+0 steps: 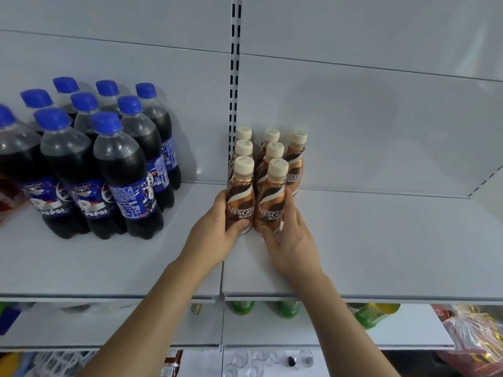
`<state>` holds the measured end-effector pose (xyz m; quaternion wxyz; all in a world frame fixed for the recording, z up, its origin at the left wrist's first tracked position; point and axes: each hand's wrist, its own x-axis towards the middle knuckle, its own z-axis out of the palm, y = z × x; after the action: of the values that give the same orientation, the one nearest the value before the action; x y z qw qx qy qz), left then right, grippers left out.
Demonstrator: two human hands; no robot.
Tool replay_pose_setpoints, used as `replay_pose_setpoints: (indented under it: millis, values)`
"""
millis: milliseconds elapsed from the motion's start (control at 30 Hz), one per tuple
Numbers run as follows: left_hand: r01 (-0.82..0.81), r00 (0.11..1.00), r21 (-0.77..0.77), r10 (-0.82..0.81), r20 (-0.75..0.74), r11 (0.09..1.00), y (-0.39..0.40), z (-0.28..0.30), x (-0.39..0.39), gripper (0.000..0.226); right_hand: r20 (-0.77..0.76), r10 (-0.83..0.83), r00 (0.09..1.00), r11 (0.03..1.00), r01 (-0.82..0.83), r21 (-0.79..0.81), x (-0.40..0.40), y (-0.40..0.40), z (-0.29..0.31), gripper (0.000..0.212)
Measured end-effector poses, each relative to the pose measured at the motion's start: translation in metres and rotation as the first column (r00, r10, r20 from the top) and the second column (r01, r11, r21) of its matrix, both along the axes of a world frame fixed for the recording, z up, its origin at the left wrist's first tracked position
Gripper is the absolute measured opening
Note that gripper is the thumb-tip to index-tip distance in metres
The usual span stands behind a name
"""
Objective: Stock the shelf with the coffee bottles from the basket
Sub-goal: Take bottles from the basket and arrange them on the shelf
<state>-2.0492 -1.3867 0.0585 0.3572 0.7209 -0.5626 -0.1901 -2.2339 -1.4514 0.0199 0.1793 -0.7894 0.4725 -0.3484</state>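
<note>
left hand (215, 229) grips front-left brown plastic Nescafe coffee bottle (241, 198) | right hand (290, 235) grips front-right one (270, 202) | both upright, touching, on white metal shelf (381, 240) | five more behind | blue-capped Pepsi cola bottles (109, 164) left of coffee

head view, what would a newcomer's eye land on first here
Most likely the two hands at the middle of the white shelf: the left hand and the right hand each grip a front Nescafe coffee bottle, fingers curled round it. Behind them stand five more cream-capped coffee bottles in rows. To the left, a dark cluster of blue-capped Pepsi bottles stands out against the white.
</note>
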Motion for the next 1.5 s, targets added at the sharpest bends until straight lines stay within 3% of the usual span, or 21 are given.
replay_pose_setpoints:
  millis: [200,333,467,767,1000,1133,1500]
  values:
    - [0.051,0.998,0.030,-0.049,-0.050,0.998,0.002,0.009,0.003,0.083,-0.039,-0.072,0.997,0.997,0.071,-0.026,-0.001,0.013,0.012,0.099]
    - [-0.054,0.982,0.103,0.034,0.186,0.993,0.011,0.002,-0.001,0.105,-0.189,-0.205,0.960,0.976,0.187,-0.109,-0.011,0.028,0.009,0.085]
    - [-0.104,0.922,0.146,0.040,0.385,0.984,0.026,-0.014,-0.006,0.103,-0.345,-0.257,0.903,0.966,0.252,-0.060,-0.025,0.050,0.007,0.083]
    - [-0.072,0.865,-0.019,0.072,0.497,0.997,0.066,-0.005,-0.068,0.088,-0.368,-0.275,0.888,0.959,0.281,-0.039,-0.080,0.092,0.014,0.082]
    - [0.113,0.859,-0.055,-0.070,0.507,0.992,0.077,-0.003,-0.188,0.082,-0.331,-0.387,0.860,0.918,0.392,-0.056,-0.194,0.130,0.006,0.081]
    - [0.288,0.828,-0.032,-0.233,0.509,0.957,0.077,-0.018,-0.268,0.082,-0.359,-0.498,0.790,0.855,0.517,-0.049,-0.270,0.158,-0.009,0.077]
    - [0.707,0.607,0.040,-0.636,0.477,0.706,0.064,-0.053,-0.450,0.081,-0.377,-0.764,0.523,0.560,0.829,0.015,-0.424,0.218,-0.045,0.083]
